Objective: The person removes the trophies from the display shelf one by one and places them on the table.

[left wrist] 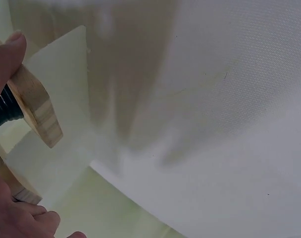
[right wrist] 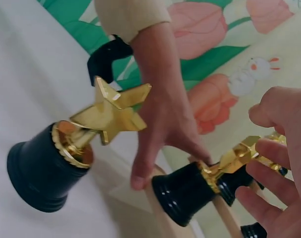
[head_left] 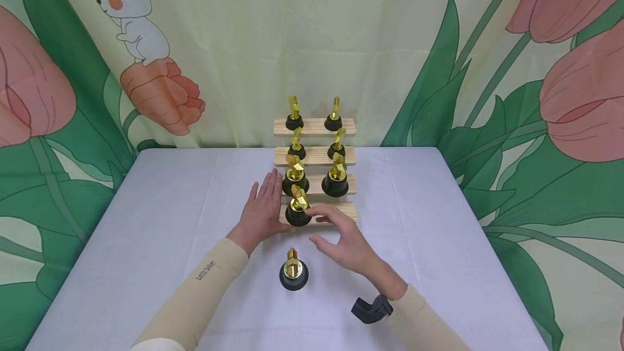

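Gold star trophies with black bases stand on a stepped wooden rack. My left hand point(head_left: 261, 209) lies along the rack's left side, fingers straight and thumb by the lowest shelf point(head_left: 336, 213). In the left wrist view, the thumb point(left wrist: 12, 52) touches a board's end point(left wrist: 41, 111). My right hand point(head_left: 347, 242) is just right of the lowest shelf's single trophy point(head_left: 298, 213), fingers bent and thumb spread. The right wrist view shows these fingers point(right wrist: 269, 173) holding nothing, near that trophy point(right wrist: 182, 193). Another trophy point(head_left: 293, 275) stands upright on the table in front of the rack.
Pairs of trophies stand on the upper three shelves, including one point(head_left: 335, 177) on the third shelf down. A white cloth covers the table point(head_left: 429, 264). Behind it hangs a printed curtain point(head_left: 234, 69). A black device point(head_left: 371, 309) sits at my right wrist.
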A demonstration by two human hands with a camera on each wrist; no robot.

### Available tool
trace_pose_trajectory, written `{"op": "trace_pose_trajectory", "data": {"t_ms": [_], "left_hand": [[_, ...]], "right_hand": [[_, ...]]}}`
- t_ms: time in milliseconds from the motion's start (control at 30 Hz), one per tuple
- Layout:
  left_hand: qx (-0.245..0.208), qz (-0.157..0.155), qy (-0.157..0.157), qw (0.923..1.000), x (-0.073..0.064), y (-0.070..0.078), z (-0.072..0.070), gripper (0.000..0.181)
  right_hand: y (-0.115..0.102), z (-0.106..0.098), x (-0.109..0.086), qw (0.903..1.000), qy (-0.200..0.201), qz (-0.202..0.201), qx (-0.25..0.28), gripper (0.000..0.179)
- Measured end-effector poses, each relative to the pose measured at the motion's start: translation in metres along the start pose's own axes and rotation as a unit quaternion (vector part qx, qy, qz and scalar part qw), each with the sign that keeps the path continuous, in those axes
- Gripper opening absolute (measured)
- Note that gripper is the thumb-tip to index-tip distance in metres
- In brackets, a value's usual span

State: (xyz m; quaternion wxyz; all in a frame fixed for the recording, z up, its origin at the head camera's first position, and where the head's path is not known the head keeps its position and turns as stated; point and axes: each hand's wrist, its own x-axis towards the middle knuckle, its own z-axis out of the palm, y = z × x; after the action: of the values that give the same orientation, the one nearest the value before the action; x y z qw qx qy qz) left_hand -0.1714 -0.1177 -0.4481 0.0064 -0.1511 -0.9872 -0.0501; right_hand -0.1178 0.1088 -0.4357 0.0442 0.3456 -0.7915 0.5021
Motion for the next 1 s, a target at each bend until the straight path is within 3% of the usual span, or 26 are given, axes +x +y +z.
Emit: {"op": "trace_pose_trajectory", "data": {"t_ms": [200, 400, 1000], "left_hand": [[-0.007, 0.001, 0.0, 1.0, -0.001, -0.001, 0.0, 0.14], [0.0, -0.001, -0.004, 1.0, -0.002, -0.002, 0.001, 0.139], [0.008, 0.004, -0.002, 1.0, 0.001, -0.001, 0.001, 0.138]], "right_hand": [[-0.001, -0.012, 0.018, 0.9995, 0.027, 0.01, -0.01, 0.044], [0.002, -0.01, 0.032, 0.9991, 0.031, 0.017, 0.022, 0.045], [0.012, 0.001, 0.051, 0.9979, 0.003, 0.027, 0.058, 0.055]]}}
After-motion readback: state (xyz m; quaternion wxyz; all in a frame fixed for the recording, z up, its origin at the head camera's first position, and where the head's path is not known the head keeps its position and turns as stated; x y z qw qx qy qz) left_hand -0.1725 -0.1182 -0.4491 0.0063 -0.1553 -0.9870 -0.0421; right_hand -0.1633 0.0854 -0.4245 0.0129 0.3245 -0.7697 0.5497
